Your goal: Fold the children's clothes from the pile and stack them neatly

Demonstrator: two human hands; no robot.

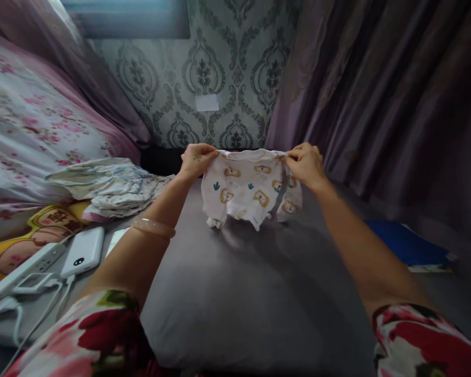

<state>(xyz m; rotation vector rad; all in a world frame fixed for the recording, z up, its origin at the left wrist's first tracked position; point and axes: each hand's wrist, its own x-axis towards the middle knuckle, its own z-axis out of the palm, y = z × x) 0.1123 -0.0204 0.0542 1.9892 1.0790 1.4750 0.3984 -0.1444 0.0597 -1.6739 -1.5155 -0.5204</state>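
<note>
Between hands point(196, 160) point(307, 163) (two), one shirt point(243, 183).

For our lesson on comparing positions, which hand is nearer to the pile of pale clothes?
Left. The left hand, pinching one side of the printed garment, is just right of the pile of pale clothes; the right hand, pinching the other side, is farther right.

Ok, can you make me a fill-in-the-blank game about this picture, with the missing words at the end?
1. The left hand plus the right hand makes ____ hands holding the shirt.
2. The printed leaves on it are ____.
3. The bracelet is on the same arm as the ____ hand.
4. The power strip is coloured ____.

Missing words: two; green; left; white.
</note>
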